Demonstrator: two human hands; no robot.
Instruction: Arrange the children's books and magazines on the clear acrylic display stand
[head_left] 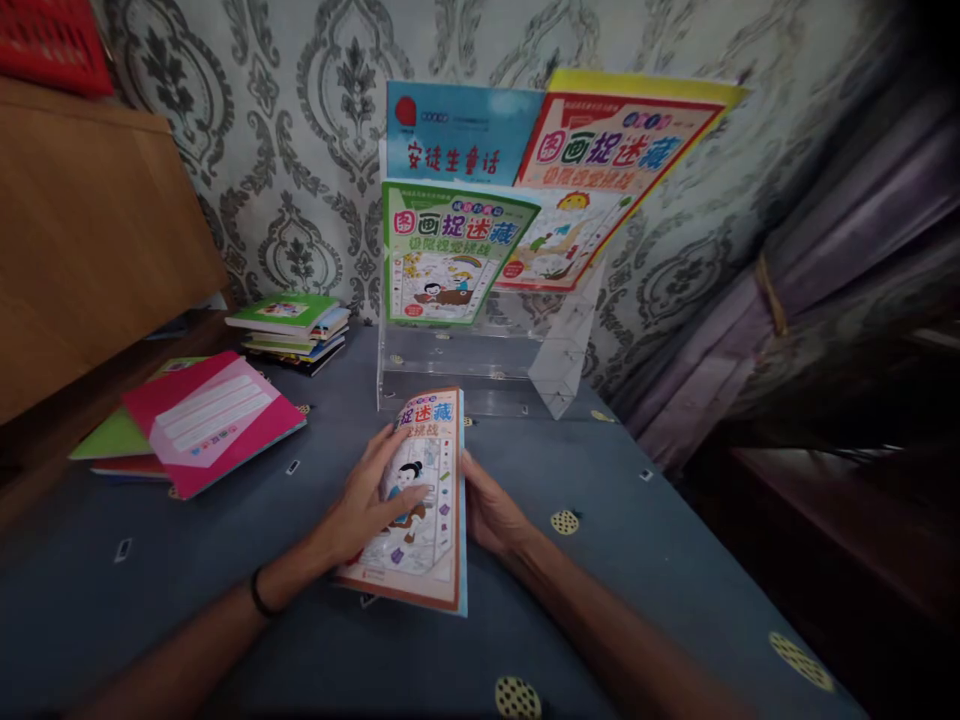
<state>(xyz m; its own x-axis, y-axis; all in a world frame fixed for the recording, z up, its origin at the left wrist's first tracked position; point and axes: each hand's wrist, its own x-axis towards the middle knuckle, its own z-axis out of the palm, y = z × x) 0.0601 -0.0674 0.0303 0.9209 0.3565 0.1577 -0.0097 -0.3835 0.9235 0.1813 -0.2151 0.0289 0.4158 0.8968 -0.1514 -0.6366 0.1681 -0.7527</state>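
Observation:
An orange-bordered picture book (420, 530) with a cartoon figure on its cover stands tilted just above the table, between my hands. My left hand (367, 500) grips it, thumb across the front cover and fingers round the left edge. Along the right edge rests my right hand (491, 505), its fingers partly hidden behind the book. Beyond it is a clear acrylic book rack (559, 350). The rack holds a green-bordered book (461, 255) in front, a blue book (465, 130) behind it, and a red-bordered book (577, 190) with a yellow one (637, 82) behind.
To the left, a pink book (217, 420) lies over green and other books. A stack of books (289, 325) sits by the patterned wall. A wooden cabinet (97, 240) with a red basket (52, 45) stands at far left; a purple curtain (780, 290) hangs right.

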